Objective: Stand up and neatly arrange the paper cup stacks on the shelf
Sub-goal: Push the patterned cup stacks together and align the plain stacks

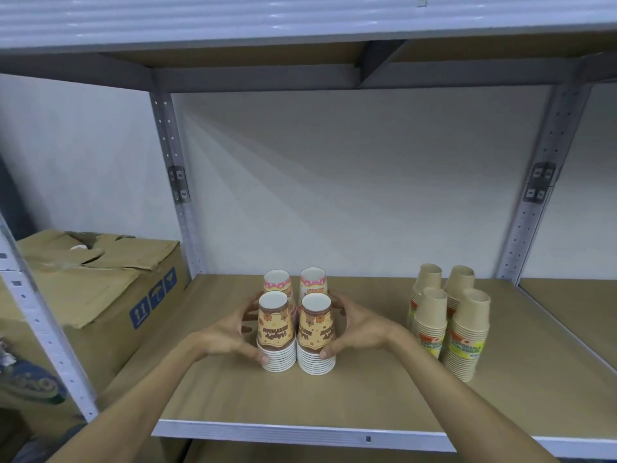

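Note:
Several upside-down stacks of printed party cups stand grouped in the middle of the wooden shelf (350, 396). The front left brown stack (275, 332) and front right brown stack (315, 335) stand side by side, with two pink stacks (312, 282) right behind them. My left hand (230, 335) cups the left side of the group, thumb at the front left stack's base. My right hand (357, 329) presses against the right side, thumb on the front right stack. Several plain brown cup stacks (467, 332) stand upright in a tidy block at the right.
A worn cardboard box (110, 289) fills the neighbouring bay on the left. Grey metal uprights (173, 182) frame the bay, and another shelf board runs overhead. The white metal front edge (300, 432) of the shelf lies close to my forearms.

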